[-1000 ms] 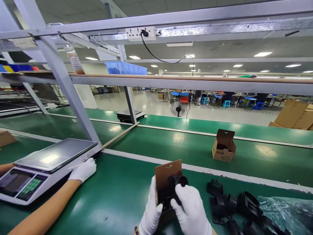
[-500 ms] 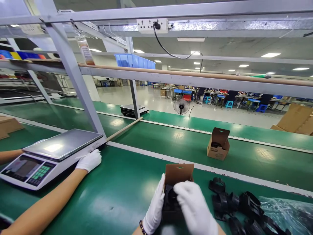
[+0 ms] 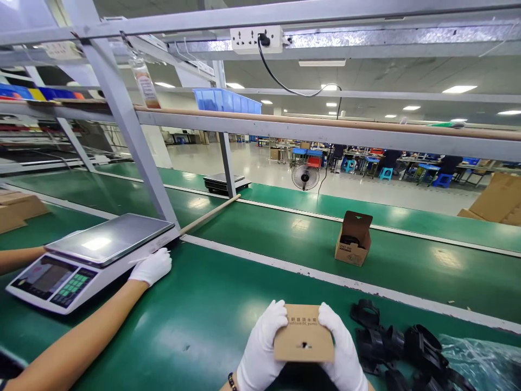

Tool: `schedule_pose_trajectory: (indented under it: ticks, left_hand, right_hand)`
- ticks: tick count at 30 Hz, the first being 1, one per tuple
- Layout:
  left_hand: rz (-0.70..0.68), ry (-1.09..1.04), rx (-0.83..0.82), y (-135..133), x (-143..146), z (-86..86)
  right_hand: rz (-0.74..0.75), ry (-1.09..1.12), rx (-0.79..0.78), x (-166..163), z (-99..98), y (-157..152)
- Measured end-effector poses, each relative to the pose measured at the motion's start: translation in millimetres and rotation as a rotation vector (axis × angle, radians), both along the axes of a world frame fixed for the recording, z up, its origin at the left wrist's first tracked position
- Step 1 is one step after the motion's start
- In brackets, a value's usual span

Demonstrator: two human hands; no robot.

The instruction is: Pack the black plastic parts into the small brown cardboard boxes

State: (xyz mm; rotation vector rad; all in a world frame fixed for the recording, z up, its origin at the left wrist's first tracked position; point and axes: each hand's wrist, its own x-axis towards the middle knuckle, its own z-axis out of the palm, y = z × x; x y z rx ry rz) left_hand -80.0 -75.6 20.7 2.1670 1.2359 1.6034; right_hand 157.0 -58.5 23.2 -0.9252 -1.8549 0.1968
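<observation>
A small brown cardboard box (image 3: 304,341) with printed text and a hang slot sits low in the middle, its lid flap folded down. My left hand (image 3: 260,350), in a white glove, grips the box's left side, fingers curled over the top edge. The gloved right hand (image 3: 341,350) grips the right side the same way. Whatever is inside the box is hidden. Both hands are just above the green table surface (image 3: 195,326).
A co-worker's gloved hand (image 3: 150,266) rests by a weighing scale (image 3: 93,252) at the left. An open box (image 3: 352,239) stands on the conveyor belt (image 3: 407,266). Black plastic parts (image 3: 391,347) and a clear plastic bag (image 3: 484,361) lie to the right. A slanted metal post (image 3: 130,136) rises behind the scale.
The black part went down into the box and the upright flap has been folded shut under both hands. The open box on the belt has drifted left.
</observation>
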Motion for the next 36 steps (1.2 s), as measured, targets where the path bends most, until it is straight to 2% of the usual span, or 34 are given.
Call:
schedule_pose_trajectory:
  ticks: [1, 3, 6, 9, 13, 16, 19, 24, 27, 29, 33, 36]
  left_hand:
    - [-0.046, 0.086, 0.088, -0.2, -3.8, 2.3]
    - [-0.094, 0.25, 0.126, -2.2, -9.8, 9.4]
    - [-0.14, 0.427, 0.072, -7.8, -14.7, 20.3]
    - [-0.166, 0.498, 0.031, -11.5, -16.9, 26.2]
    - [-0.16, 0.457, 0.044, -7.6, -18.5, 27.3]
    - [-0.15, 0.417, 0.065, -4.9, -19.7, 26.3]
    - [-0.155, 0.404, 0.05, -9.0, -18.7, 23.7]
    - [-0.066, 0.335, -0.068, -20.3, -7.6, 14.5]
    - [-0.062, 0.26, -0.177, -20.9, -1.9, 7.6]
    - [-0.079, 0.229, -0.238, -19.1, -1.4, 3.7]
    - [-0.104, 0.211, -0.28, -15.4, -5.5, 0.7]
    - [-0.117, 0.216, -0.265, -13.8, -7.3, 2.9]
  right_hand:
    - [0.067, -0.09, 0.095, 7.2, 5.8, -0.1]
    - [0.152, -0.266, 0.193, 18.0, 18.9, -3.0]
    - [0.123, -0.457, 0.213, 25.4, 34.6, -10.2]
    - [0.073, -0.546, 0.224, 26.0, 40.6, -13.5]
    - [0.099, -0.477, 0.313, 22.7, 44.0, -9.7]
    - [0.102, -0.413, 0.319, 20.2, 47.3, -9.5]
    - [0.103, -0.461, 0.335, 19.0, 48.7, -15.6]
    - [0.136, -0.545, 0.384, 11.0, 46.1, -28.7]
    - [0.208, -0.503, 0.45, -0.4, 40.9, -32.2]
    - [0.185, -0.447, 0.5, -8.1, 37.8, -32.0]
    - [0.134, -0.39, 0.411, -16.5, 37.8, -28.5]
    - [0.233, -0.416, 0.334, -15.6, 39.9, -27.0]
